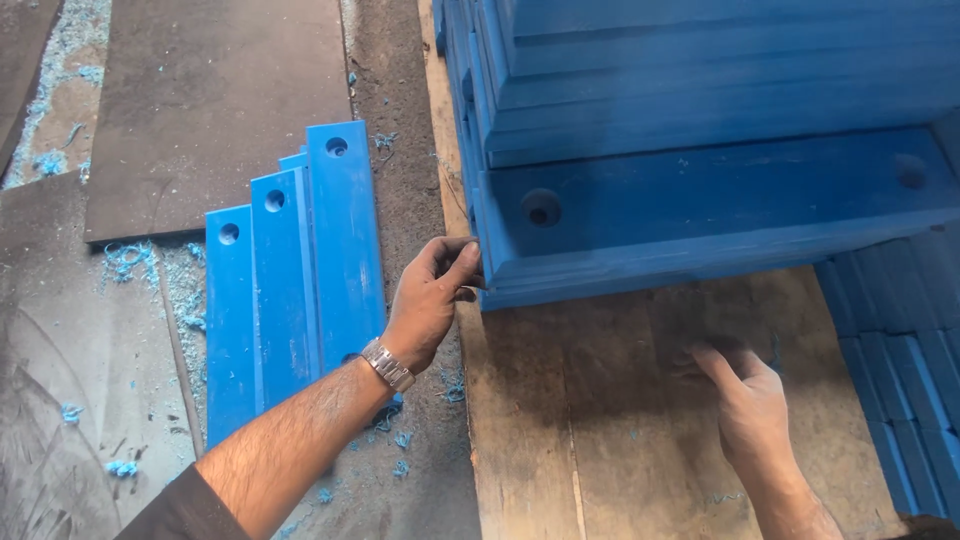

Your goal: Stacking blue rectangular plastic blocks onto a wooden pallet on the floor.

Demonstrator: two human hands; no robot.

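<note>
A tall stack of long blue plastic bars (700, 120) lies on a wooden board (600, 420). My left hand (430, 300), with a metal watch on the wrist, pinches the left end of the lowest bar (700, 215), which has a round hole near each end. Under the stack's front edge, my right hand (750, 400) rests on the wooden board with fingers pointing toward the bars, holding nothing.
Three blue strips (290, 280) with end holes lie side by side on the dark floor at the left. Blue shavings (130, 265) litter the floor. More blue bars (900, 370) are stacked at the right edge. A dark mat (210, 100) lies at the back left.
</note>
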